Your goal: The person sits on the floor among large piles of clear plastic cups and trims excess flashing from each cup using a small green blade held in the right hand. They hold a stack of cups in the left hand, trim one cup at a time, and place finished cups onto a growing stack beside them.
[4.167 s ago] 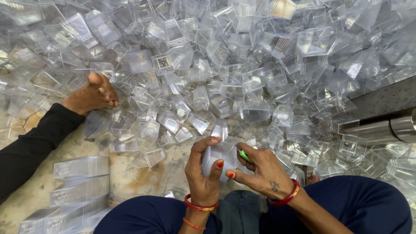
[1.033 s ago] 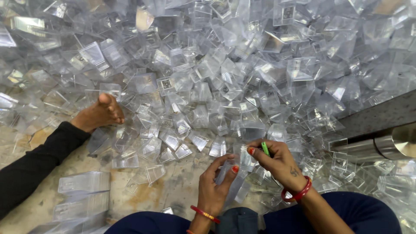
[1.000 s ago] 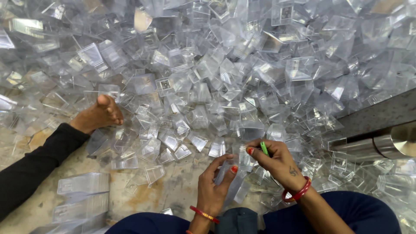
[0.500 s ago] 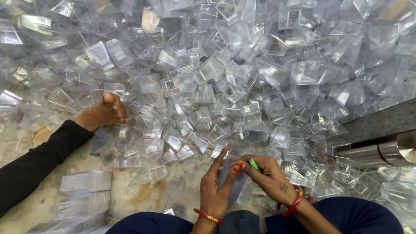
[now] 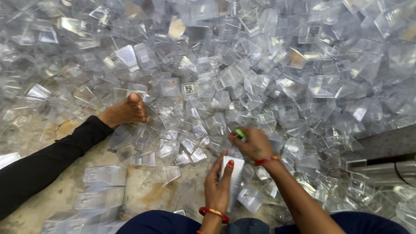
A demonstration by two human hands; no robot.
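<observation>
Hidden: right hand [image 5: 253, 145] pinches a green tool [image 5: 240, 133], its tip unseen.
Left hand [image 5: 219, 188]: grips clear stacked boxes [image 5: 234, 175].
Around: heap of clear boxes [image 5: 260, 65]; a person's bare foot [image 5: 125, 112].

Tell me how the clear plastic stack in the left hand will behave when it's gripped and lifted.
The clear plastic stack probably weighs little: the left hand props it with fingers alone. Its thin, see-through walls suggest it may flex or crack under a hard squeeze. The glossy surface looks slippery, so nested pieces could slide apart if tilted.
</observation>
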